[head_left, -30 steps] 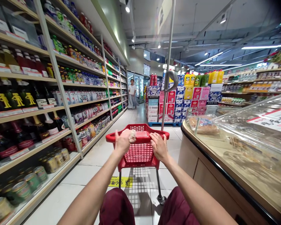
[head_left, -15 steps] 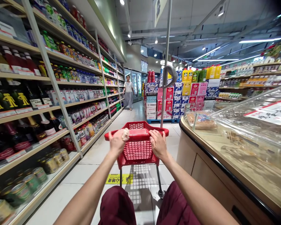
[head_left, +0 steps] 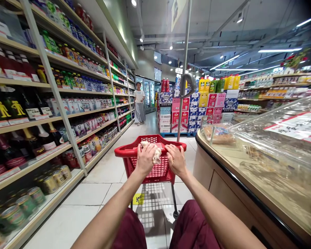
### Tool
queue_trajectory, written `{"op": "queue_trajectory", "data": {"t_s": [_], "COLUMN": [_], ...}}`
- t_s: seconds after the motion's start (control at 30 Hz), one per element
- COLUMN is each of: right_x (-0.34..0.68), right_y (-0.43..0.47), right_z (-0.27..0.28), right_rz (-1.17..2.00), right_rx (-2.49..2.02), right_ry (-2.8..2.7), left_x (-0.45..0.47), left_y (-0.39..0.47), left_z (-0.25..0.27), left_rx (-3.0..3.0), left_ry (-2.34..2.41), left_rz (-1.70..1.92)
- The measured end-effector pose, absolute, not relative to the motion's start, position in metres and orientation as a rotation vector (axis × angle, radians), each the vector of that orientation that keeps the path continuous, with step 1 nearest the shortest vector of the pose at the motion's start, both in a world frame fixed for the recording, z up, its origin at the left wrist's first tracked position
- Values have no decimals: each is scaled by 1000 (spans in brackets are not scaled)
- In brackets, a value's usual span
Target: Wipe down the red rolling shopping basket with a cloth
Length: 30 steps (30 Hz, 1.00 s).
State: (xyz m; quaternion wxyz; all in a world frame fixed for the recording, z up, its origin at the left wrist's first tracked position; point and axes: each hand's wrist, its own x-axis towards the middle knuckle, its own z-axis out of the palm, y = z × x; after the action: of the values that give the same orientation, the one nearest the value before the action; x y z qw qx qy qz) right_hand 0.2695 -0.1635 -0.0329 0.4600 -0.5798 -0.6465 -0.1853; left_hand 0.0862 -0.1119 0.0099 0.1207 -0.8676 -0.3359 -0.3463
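Note:
A red plastic shopping cart (head_left: 148,174) stands right in front of me, its handle bar running across its near side. My left hand (head_left: 145,159) is closed on a crumpled off-white cloth (head_left: 157,154) and presses it against the middle of the handle. Toward the handle's right end, my right hand (head_left: 176,159) has its fingers wrapped round the bar. A metal pole (head_left: 183,117) with a grey hook-shaped piece rises from the cart's right side. The inside of the basket is mostly hidden by the handle and my hands.
Drink shelves (head_left: 90,114) line the left side. A curved counter (head_left: 209,159) with clear covers over food stands close on the right. Stacked drink cartons (head_left: 180,116) are ahead. A person (head_left: 139,103) is in the aisle ahead, left of the cartons.
My left hand has slid the cloth rightward along the handle, from its left part to its middle. My right hand stays on the bar. The person ahead appears nearer.

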Motion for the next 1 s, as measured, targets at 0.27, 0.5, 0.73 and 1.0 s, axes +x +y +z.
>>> {"op": "queue_trajectory", "data": {"t_s": [0.27, 0.5, 0.73, 1.0], "right_x": [275, 282, 327, 343], "right_y": [-162, -163, -155, -164], "right_z": [-32, -34, -38, -27], "right_rz": [-421, -443, -441, -312], "right_rx": [-1410, -1362, -1349, -1381], "right_ry": [-1529, -1573, -1504, -1352], "left_x": [55, 67, 48, 151], "left_y": [-100, -103, -104, -180], "left_z": [19, 30, 38, 26], "left_rx": [-2390, -2584, -2694, -2827], "left_ry": [-1357, -1289, -1327, -820], "left_rz": [-1077, -880, -822, -934]}}
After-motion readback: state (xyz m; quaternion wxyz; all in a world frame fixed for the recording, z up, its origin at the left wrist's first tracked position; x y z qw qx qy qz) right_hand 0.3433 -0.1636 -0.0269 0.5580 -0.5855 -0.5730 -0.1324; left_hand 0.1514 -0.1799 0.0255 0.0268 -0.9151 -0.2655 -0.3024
